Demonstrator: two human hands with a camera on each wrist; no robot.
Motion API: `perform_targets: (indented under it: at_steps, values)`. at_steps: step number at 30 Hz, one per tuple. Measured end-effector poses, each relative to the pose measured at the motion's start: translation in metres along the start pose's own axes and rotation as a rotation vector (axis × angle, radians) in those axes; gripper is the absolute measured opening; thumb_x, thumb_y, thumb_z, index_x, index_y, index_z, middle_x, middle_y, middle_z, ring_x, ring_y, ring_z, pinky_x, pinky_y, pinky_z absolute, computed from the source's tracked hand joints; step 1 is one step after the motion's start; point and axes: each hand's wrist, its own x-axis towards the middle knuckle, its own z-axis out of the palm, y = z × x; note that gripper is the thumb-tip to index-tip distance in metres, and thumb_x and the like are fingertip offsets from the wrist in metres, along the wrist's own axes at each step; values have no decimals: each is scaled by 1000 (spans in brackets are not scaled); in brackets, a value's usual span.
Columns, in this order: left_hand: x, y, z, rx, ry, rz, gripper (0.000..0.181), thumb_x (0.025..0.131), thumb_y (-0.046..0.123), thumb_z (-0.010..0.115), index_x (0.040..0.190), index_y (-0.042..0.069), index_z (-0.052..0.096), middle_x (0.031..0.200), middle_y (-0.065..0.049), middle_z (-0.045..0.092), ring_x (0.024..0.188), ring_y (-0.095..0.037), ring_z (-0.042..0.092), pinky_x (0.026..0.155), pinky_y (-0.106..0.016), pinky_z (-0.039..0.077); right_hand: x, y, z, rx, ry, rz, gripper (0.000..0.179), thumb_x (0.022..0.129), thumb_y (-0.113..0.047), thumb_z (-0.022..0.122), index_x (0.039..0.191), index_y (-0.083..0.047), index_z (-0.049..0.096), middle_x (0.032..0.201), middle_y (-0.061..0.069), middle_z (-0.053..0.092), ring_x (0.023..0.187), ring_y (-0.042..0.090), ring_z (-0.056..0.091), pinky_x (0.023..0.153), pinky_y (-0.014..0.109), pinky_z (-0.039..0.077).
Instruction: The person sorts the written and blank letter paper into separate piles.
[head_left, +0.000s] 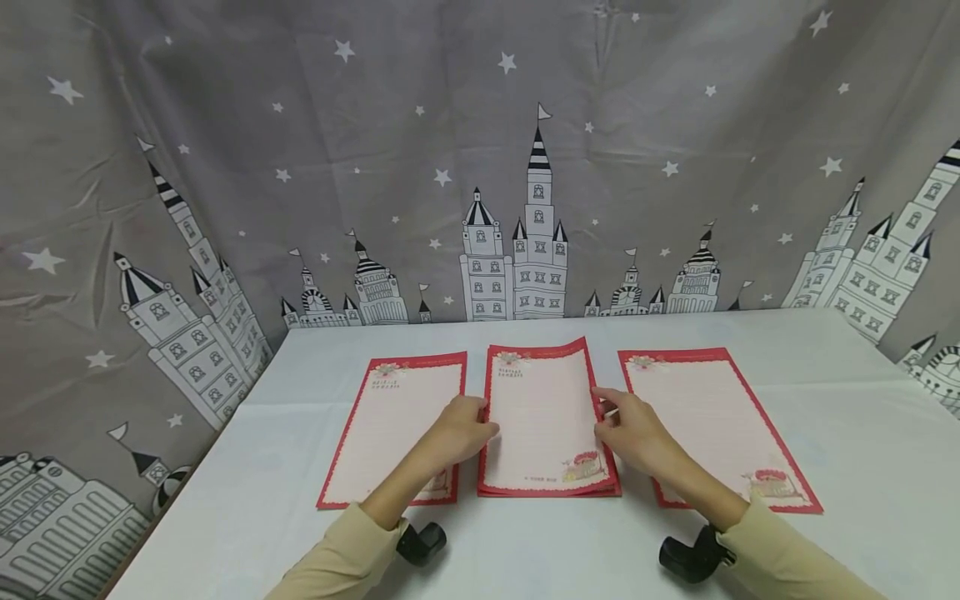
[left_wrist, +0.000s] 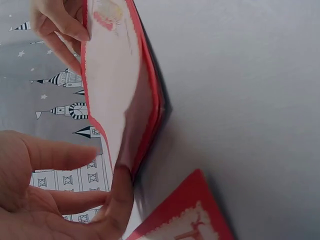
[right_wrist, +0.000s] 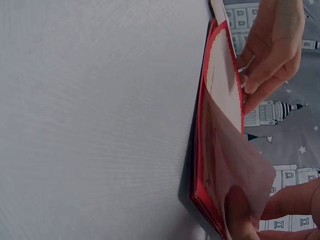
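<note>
A red-bordered sheet of letter paper (head_left: 540, 417) with a little handwriting lies uppermost on a small pile of similar sheets (head_left: 611, 490) in the middle of the table. My left hand (head_left: 461, 429) holds its left edge. On the opposite side, my right hand (head_left: 633, 429) pinches the right edge. In the right wrist view, the top sheet's edge (right_wrist: 245, 155) bends up off the pile, with one digit against its underside. The left wrist view shows a gap between the top sheet (left_wrist: 112, 65) and those below.
To the left lies another red-bordered sheet (head_left: 405, 408) with handwriting near its top. A third sheet (head_left: 697, 417), without visible writing, lies to the right. They rest on a white tablecloth (head_left: 540, 550). Behind hangs a grey curtain (head_left: 390, 167) printed with castles and stars.
</note>
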Motion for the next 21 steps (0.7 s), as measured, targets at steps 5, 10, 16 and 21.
perform_targets:
  at_steps: [5, 10, 16, 21]
  values:
    - [-2, 0, 3, 18, -23, -22, 60, 91, 2, 71, 146, -11, 50, 136, -26, 61, 107, -31, 60, 86, -45, 56, -2, 2, 1, 38, -25, 46, 62, 91, 4, 66, 149, 12, 46, 119, 25, 63, 83, 21, 57, 68, 28, 51]
    - [-4, 0, 4, 14, -37, -33, 68, 91, 1, 72, 151, -11, 44, 146, -28, 55, 118, -35, 58, 96, -53, 54, -3, 2, 2, 49, -32, 56, 64, 91, 5, 67, 150, 10, 45, 118, 24, 62, 82, 20, 55, 66, 27, 50]
    - [-6, 0, 5, -4, -36, -38, 71, 91, 2, 73, 153, -10, 42, 150, -28, 52, 129, -39, 55, 103, -59, 50, -5, 0, 4, 75, -22, 47, 65, 91, 6, 67, 152, 9, 44, 116, 22, 61, 80, 19, 55, 63, 24, 49]
    - [-7, -1, 5, -28, -19, -28, 70, 91, 1, 73, 153, -9, 42, 143, -29, 57, 123, -38, 59, 100, -58, 52, -8, -1, 4, 99, -10, 47, 66, 93, 6, 65, 154, 6, 42, 118, 22, 59, 77, 17, 52, 60, 23, 44]
